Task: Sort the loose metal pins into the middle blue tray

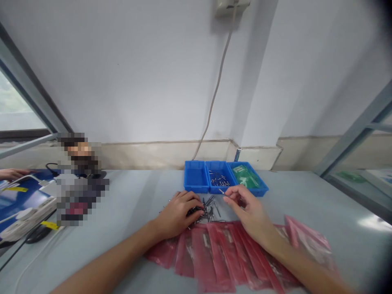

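Fingers [234,189] of the right hand [249,208] pinch one slim, silvery metal pin [221,191], its free end pointing leftward by the near wall of the rectangular blue plastic middle tray [217,190]. A light hold seems best, since squeezing harder could make so thin a piece roll or flick away.

Left of that pinch, the left hand [180,210] curls over a loose heap of dark and silvery metal pins [210,209]. Its thumb stands apart from the forefinger; whether it grips a pin cannot be told. Spreading the heap thinly under those fingers would probably help single pins come free without dragging neighbours along.

Beyond the right fingertips, the middle tray holds similar pins, between a matching blue left tray [196,190] and a blue right tray [262,191] with green plastic bags [245,175].

Nearer than the fingers, translucent red plastic bags [211,257] overlap on the smooth, pale grey counter [137,183]; forearms carried slightly high should avoid catching them. Far left of the fingers shows another person's hand [14,174].
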